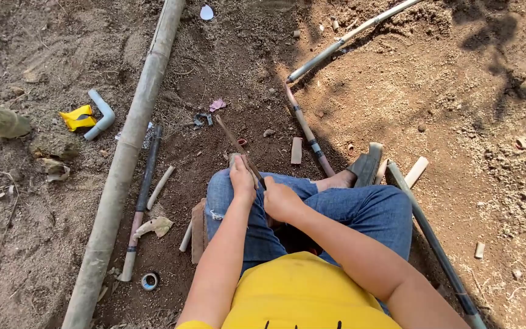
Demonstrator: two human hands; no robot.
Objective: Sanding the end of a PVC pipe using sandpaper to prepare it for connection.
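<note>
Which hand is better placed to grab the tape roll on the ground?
Left. The tape roll lies on the dirt on the left hand's side; the right hand would have to cross the body.

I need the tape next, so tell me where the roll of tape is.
In the head view, the roll of tape lies on the dirt at lower left, beside the near end of the long bamboo pole, left of the person's left arm.
</note>
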